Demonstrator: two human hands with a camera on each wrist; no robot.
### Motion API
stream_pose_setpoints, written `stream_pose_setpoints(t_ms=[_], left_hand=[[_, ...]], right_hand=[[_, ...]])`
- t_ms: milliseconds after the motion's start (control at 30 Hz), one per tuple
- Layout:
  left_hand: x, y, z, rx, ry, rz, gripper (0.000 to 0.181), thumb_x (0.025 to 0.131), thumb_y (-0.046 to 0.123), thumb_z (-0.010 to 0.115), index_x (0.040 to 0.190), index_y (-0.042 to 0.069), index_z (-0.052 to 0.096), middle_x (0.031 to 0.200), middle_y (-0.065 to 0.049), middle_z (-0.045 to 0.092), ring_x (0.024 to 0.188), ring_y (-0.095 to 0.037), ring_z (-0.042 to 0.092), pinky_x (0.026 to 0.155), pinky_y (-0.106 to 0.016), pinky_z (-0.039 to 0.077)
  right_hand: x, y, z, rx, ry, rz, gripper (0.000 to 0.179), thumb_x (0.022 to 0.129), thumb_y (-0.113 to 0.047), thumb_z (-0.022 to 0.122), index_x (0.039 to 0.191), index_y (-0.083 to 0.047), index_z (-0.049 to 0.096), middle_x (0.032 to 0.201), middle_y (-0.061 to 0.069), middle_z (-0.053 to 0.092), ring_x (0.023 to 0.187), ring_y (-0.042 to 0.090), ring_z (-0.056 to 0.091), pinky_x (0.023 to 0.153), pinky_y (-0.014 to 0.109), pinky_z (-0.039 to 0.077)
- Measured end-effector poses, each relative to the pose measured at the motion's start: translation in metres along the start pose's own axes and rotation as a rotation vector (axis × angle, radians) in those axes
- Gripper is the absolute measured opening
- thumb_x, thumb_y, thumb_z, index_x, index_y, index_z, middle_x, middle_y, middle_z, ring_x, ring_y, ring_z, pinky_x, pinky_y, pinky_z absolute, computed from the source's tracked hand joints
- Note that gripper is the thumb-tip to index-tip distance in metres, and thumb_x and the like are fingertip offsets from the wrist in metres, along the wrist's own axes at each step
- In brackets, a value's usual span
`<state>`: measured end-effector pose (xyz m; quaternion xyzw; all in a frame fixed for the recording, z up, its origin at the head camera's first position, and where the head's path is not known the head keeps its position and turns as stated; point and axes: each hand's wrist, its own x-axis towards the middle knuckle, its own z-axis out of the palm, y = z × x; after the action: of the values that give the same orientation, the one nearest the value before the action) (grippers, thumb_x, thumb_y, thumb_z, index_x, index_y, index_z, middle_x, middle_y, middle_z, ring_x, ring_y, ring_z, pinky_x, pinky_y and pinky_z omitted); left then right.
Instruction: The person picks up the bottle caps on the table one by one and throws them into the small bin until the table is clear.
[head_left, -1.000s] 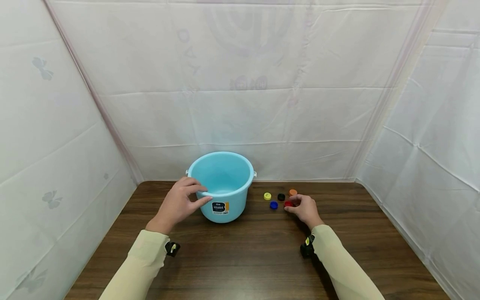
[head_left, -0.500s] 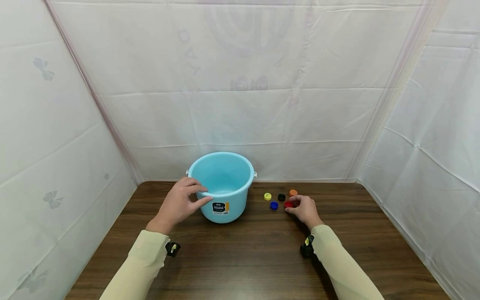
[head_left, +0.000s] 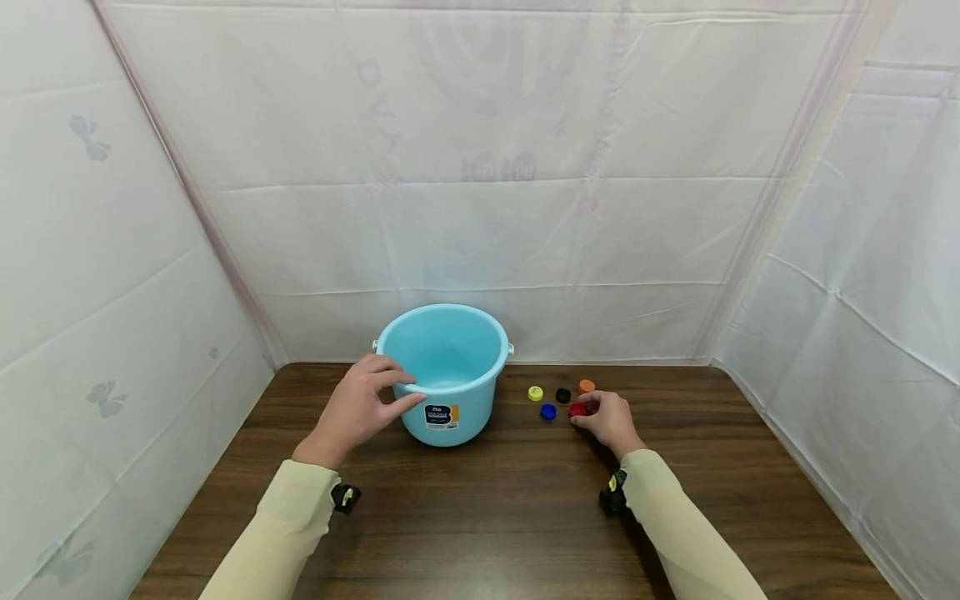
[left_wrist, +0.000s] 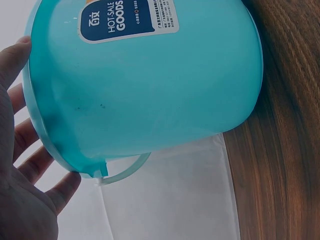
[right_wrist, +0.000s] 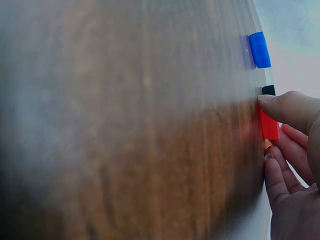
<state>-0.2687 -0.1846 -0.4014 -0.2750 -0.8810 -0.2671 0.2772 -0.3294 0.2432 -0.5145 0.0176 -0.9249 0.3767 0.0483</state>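
Observation:
A light blue plastic bucket stands upright at the back of the wooden table. My left hand holds its near left rim, thumb outside and fingers over the inner side; the left wrist view shows the fingertips along the bucket's rim. To the right, my right hand pinches a red bottle cap, which sits low at the table. In the right wrist view the thumb lies against the near side of the red cap, and the index finger is partly hidden behind it.
Around the red cap lie a blue cap, a black cap, a yellow cap and an orange cap. White sheeting walls in the wooden table at the back and both sides.

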Motion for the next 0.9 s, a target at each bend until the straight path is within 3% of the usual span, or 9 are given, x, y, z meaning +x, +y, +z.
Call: stream_pose_setpoints(t_ms=[900], left_hand=[[0.0003, 0.0025, -0.0016, 0.012, -0.01, -0.005, 0.023, 0.08, 0.031, 0.09, 0.095, 0.016, 0.081, 0.095, 0.003, 0.069, 0.097, -0.017, 0.058, 0.08, -0.041, 0.055]], right_hand=[[-0.0025, -0.0047, -0.0063, 0.038, 0.03, -0.001, 0.034, 0.086, -0.014, 0.083, 0.115, 0.0, 0.073, 0.107, 0.017, 0.075, 0.098, 0.03, 0.071, 0.089, 0.047, 0.059]])
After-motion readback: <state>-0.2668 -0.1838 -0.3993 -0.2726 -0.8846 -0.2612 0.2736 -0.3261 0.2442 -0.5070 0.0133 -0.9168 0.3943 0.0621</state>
